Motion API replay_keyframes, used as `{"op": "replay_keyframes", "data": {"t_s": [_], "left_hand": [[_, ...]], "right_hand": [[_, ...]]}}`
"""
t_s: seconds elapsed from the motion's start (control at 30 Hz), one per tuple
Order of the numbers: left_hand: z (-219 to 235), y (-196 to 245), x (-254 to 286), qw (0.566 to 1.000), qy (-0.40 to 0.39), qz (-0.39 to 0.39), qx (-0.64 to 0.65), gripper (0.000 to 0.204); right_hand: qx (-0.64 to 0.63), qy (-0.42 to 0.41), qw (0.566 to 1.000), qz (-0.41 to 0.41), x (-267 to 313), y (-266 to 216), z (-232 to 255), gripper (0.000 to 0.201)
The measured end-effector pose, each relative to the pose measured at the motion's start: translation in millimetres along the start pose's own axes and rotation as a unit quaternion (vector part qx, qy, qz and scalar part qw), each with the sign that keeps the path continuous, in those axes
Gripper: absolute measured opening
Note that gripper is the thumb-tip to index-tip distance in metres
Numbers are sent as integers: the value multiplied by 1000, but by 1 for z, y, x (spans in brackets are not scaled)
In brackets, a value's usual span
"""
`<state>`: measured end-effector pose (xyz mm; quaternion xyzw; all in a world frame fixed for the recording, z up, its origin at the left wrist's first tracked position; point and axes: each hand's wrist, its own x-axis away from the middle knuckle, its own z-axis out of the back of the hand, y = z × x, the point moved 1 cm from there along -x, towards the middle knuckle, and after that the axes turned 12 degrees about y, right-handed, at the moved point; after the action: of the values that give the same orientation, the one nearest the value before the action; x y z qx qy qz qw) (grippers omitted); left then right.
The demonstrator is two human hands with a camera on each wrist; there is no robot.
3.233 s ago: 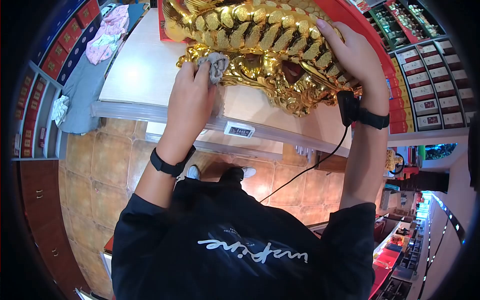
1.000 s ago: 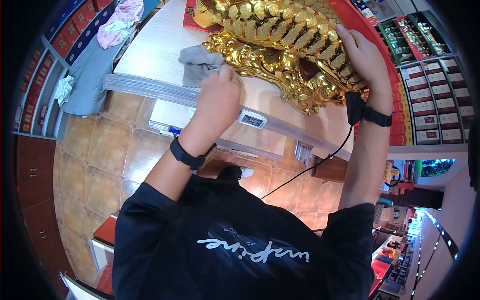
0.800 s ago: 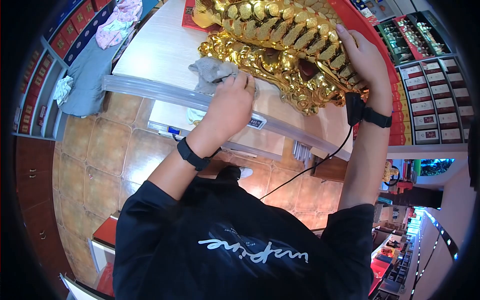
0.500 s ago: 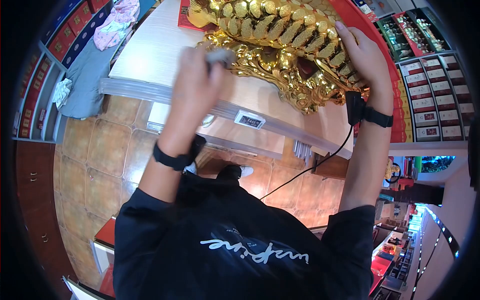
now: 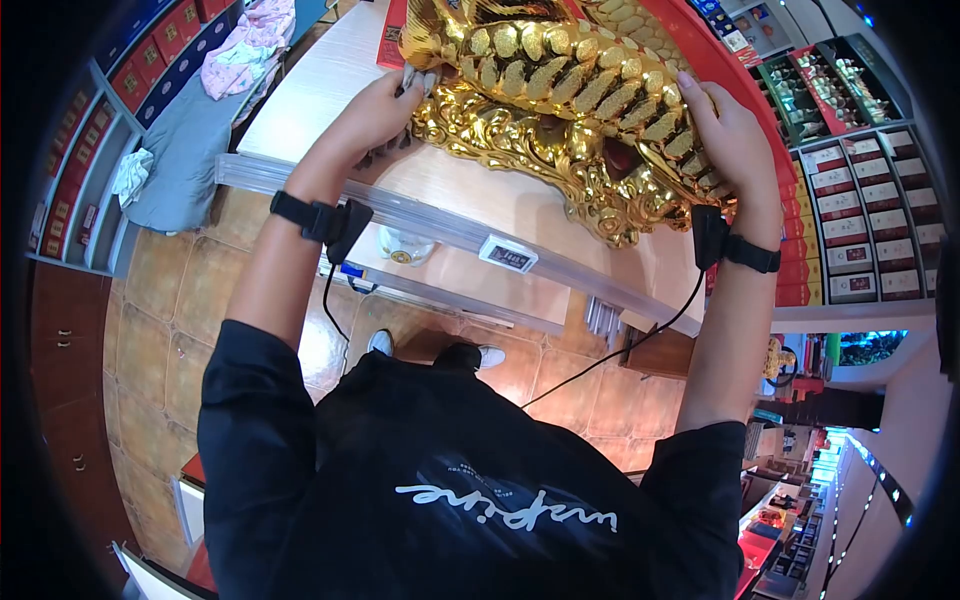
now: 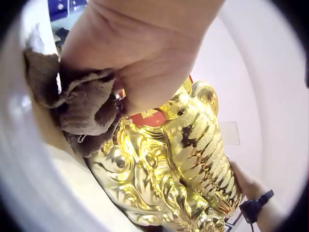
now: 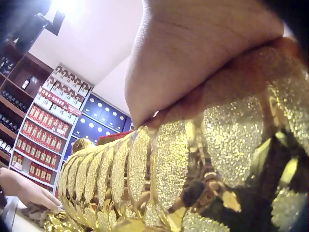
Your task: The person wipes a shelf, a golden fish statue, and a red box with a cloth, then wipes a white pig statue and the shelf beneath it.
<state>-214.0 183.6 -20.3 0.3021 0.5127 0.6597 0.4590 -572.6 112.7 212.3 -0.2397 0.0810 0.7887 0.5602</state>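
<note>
A large gold fish-like statue (image 5: 560, 65) with raised scales lies across the table, on an ornate, scrolled gold base (image 5: 490, 130). My left hand (image 5: 375, 115) grips a crumpled grey cloth (image 6: 87, 106) at the left end of the base. In the left wrist view, cloth folds bunch out beside the palm, right by the gold scrollwork. My right hand (image 5: 738, 135) rests on the scaled body at its right end, the thumb laid straight along the scales. The right wrist view has its palm (image 7: 193, 63) low over the scales; the other fingers are mostly hidden.
The pale tabletop (image 5: 300, 110) ends in a clear front strip with a price label (image 5: 507, 254). Red panelling (image 5: 745, 80) stands behind the statue. Boxed goods fill shelves at right (image 5: 860, 215) and left (image 5: 150, 65). A black cable (image 5: 600, 365) runs from my right wrist.
My left hand worked the cloth on the tabletop beside the base, then moved up to the statue's left end, turning at the wrist. My right hand stays on the scales.
</note>
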Motion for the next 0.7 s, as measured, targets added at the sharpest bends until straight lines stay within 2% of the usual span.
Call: {"op": "replay_keyframes", "data": {"t_s": [0.03,0.13,0.17,0.2,0.3,0.4,0.47,0.57,0.67,0.7], "left_hand": [[-2,-4,-8,999,16,-38,-19,47],[-7,-8,-34,998,32,-29,-42,47],[-12,-16,-45,999,26,-19,-16,45],[-11,-15,-45,999,30,-21,-19,42],[-13,-7,-41,999,21,-32,-14,37],[2,-2,-22,999,-21,-40,22,35],[8,-6,-16,997,-43,-46,48,34],[12,-5,-3,990,-36,-133,-26,35],[11,4,9,997,-29,-45,61,35],[9,5,8,996,8,-31,79,35]], "right_hand": [[5,8,1000,13,-1,3,-1,82],[11,-5,1000,-9,2,-5,2,81],[10,-22,999,-36,5,-13,7,81],[8,-39,997,-63,7,-18,9,81],[1,-2,1000,-7,5,-7,4,80],[-6,-37,998,-58,11,-22,12,81],[-8,-34,998,-55,11,-22,12,81],[-12,-24,998,-54,10,-21,9,81],[-15,-13,999,-38,4,-8,3,81],[-16,-12,999,-30,2,-8,2,81]]}}
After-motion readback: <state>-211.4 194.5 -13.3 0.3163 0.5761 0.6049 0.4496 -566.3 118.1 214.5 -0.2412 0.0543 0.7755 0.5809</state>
